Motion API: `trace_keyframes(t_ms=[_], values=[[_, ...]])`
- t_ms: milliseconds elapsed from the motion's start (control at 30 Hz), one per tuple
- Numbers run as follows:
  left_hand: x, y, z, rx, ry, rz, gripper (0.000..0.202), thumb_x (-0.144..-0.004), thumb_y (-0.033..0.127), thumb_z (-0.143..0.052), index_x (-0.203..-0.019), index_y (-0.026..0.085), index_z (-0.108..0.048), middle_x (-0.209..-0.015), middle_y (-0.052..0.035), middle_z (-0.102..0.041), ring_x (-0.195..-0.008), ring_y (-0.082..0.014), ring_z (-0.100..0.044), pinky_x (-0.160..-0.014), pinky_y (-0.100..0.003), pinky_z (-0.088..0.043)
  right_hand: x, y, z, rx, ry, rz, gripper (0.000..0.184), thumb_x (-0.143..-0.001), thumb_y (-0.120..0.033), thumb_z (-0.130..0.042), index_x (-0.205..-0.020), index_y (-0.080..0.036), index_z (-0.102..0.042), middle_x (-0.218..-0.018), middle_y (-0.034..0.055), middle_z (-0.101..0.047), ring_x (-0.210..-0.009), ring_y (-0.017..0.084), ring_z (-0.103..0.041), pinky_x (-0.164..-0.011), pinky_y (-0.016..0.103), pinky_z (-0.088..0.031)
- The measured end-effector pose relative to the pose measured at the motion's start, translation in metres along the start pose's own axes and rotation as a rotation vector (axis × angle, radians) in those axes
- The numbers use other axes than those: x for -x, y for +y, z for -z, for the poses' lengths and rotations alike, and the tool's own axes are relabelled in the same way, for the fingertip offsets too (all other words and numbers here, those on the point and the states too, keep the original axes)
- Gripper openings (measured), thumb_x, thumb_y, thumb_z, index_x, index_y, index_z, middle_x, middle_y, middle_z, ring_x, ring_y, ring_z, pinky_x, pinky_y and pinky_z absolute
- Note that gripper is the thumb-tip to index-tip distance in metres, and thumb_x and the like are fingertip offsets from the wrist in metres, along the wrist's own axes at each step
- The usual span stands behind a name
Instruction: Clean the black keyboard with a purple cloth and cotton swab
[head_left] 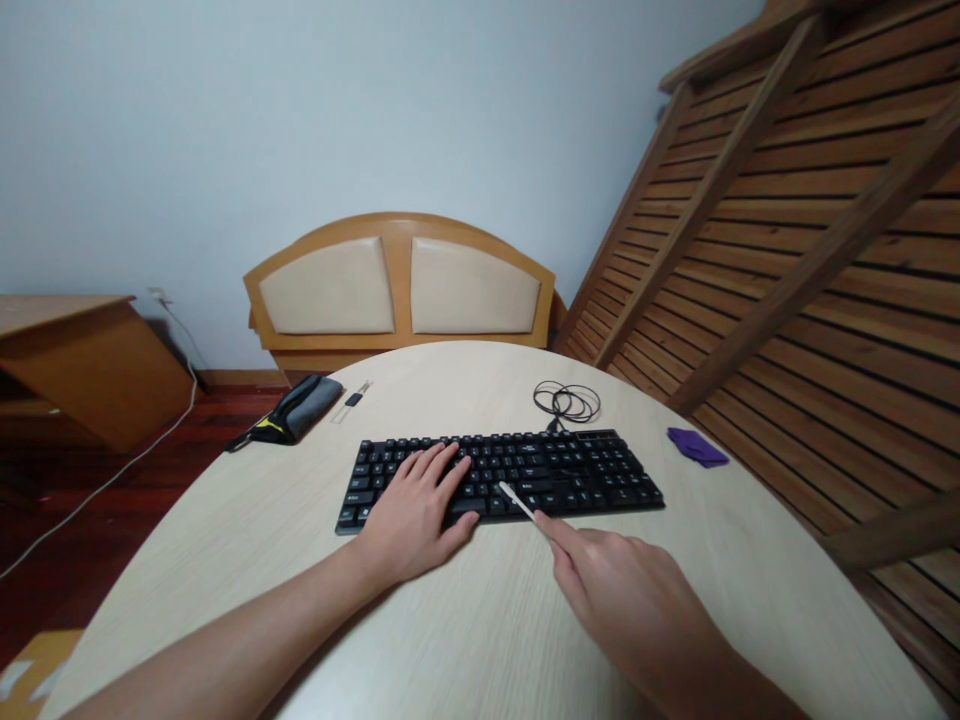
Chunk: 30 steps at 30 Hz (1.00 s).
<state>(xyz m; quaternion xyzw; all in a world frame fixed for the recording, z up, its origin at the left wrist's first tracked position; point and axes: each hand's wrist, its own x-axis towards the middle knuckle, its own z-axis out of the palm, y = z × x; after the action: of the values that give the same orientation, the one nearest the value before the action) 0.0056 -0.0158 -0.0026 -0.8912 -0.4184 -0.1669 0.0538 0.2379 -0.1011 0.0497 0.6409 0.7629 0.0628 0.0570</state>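
A black keyboard (592, 470) lies flat across the table in front of me. My left hand (420, 510) rests on its left half, palm down, with the fingers spread over the keys and the thumb at the front edge. In my right hand (622, 580) is a slim white brush (517, 499), gripped by its handle. The brush's tip touches or hovers just over the lower keys right of my left thumb; I cannot tell which. Behind the keyboard, its thin black cable (568, 402) lies in loose coils.
The round pale table (480, 640) carries a dark grey pouch (296, 408) and a small clear-and-black item (352, 400) at the left. A folded purple cloth (697, 446) lies at the right. Beyond stand a headboard (401, 290) and leaning wooden slats (795, 250).
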Motion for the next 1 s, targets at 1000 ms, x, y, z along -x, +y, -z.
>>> trace_keyframes(t_ms=[1000], values=[[0.0, 0.0, 0.0, -0.003, 0.001, -0.003, 0.063, -0.095, 0.051, -0.055, -0.147, 0.015, -0.049, -0.155, -0.0155, -0.045, -0.143, -0.034, -0.04, -0.118, -0.053, -0.034, 0.014, -0.009, -0.025, 0.025, -0.017, 0.044, 0.054, -0.091, -0.014, -0.054, -0.144, -0.025, -0.056, -0.069, 0.0053, -0.073, -0.051, 0.015, -0.065, -0.047, 0.021, -0.039]])
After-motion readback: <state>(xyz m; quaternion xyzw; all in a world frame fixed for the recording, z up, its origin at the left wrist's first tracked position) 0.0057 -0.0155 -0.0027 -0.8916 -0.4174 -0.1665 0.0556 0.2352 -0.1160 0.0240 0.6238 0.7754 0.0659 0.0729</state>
